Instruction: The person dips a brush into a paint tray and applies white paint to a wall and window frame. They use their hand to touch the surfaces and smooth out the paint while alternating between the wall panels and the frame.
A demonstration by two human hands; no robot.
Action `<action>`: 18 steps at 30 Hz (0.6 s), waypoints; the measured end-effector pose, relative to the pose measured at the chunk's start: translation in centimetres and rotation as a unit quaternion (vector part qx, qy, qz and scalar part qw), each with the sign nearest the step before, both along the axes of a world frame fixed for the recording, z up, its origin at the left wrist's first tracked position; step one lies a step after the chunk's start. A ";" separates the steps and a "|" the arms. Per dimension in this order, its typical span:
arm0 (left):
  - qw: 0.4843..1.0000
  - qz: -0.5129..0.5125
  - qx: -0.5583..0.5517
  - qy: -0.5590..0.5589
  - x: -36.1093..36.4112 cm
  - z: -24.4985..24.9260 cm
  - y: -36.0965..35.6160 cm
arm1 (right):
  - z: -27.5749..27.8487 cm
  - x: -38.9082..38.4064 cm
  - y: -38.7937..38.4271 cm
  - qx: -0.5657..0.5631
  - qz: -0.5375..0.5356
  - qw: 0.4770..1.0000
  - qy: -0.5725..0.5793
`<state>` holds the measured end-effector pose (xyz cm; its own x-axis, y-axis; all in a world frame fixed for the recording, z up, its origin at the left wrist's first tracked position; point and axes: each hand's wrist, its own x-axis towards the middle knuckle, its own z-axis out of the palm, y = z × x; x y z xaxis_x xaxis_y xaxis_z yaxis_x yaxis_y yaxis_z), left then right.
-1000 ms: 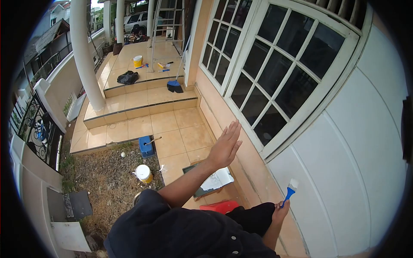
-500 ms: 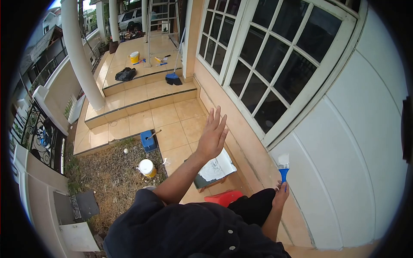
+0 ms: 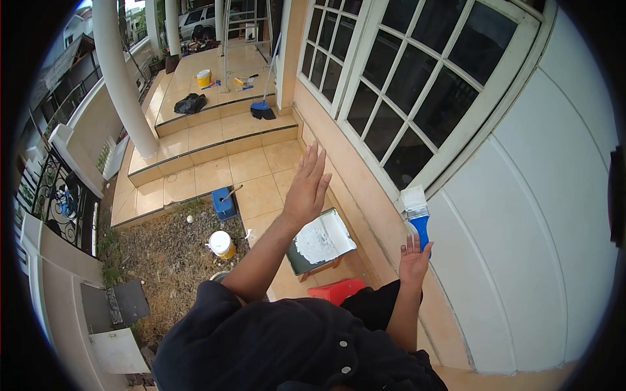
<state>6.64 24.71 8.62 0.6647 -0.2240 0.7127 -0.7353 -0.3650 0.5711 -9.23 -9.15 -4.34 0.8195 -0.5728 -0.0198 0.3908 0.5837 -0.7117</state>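
Note:
A paintbrush (image 3: 419,228) with a blue handle and white-coated bristles is held upright in my right hand (image 3: 413,264). Its handle runs behind my fingers, thumb at the side. The bristles overlap the lower corner of the white window frame (image 3: 450,171), close to the white panelled wall (image 3: 502,247). My left hand (image 3: 306,189) is raised with nothing in it, fingers stretched out, over the tiled floor beside the peach wall base. Below it, a paint tray (image 3: 300,260) containing white paint rests on a small brownish support.
A red plastic stool (image 3: 336,291) is by my legs. On the gravel stands a white-lidded paint bucket (image 3: 222,244), near a blue stool (image 3: 223,206) with a stick on it. Tiled steps (image 3: 215,151) lead up to a broom (image 3: 263,109), a black bag (image 3: 190,103) and a ladder (image 3: 225,58).
My right hand has lifted the paintbrush up and left, from the white wall to the window frame's corner, its fingers straightening. My left hand has shifted slightly left and up.

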 end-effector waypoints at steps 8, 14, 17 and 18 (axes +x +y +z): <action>0.998 -0.007 0.056 -0.025 0.4 1.6 -0.9 | 4.4 -3.2 -0.9 0.099 -0.010 0.991 -0.090; 0.994 -0.089 0.017 -0.060 0.2 4.1 -5.6 | 5.4 -13.7 -6.1 0.069 -0.158 0.970 -0.172; 0.978 -0.192 0.007 -0.083 -0.7 5.6 -11.8 | 6.7 -20.7 -6.5 0.072 -0.279 0.945 -0.155; 0.968 -0.233 0.005 -0.090 -1.5 6.7 -13.9 | 7.2 -23.0 -6.3 0.046 -0.289 0.942 -0.166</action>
